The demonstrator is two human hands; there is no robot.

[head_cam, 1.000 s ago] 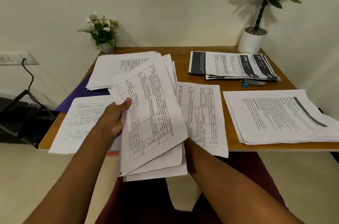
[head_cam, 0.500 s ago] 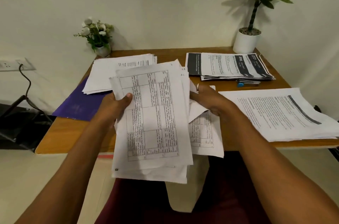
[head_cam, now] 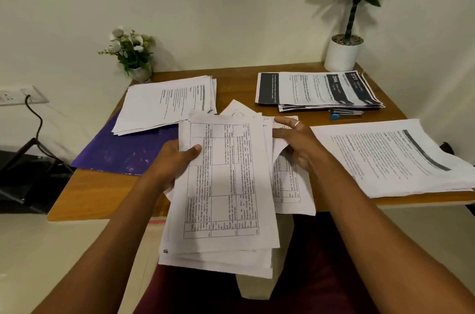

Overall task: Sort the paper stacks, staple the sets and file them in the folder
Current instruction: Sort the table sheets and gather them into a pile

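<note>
Left hand (head_cam: 174,162) is gripping the tabled sheets (head_cam: 226,185) over the desk (head_cam: 102,193) near edge, thumb on top — right hand (head_cam: 298,144), newly arrived, is pinching their right side. Sorting is progressing; stapling is pending.

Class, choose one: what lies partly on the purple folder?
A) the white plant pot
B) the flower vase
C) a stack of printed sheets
C: the stack of printed sheets overlaps the far edge of the purple folder.
</note>
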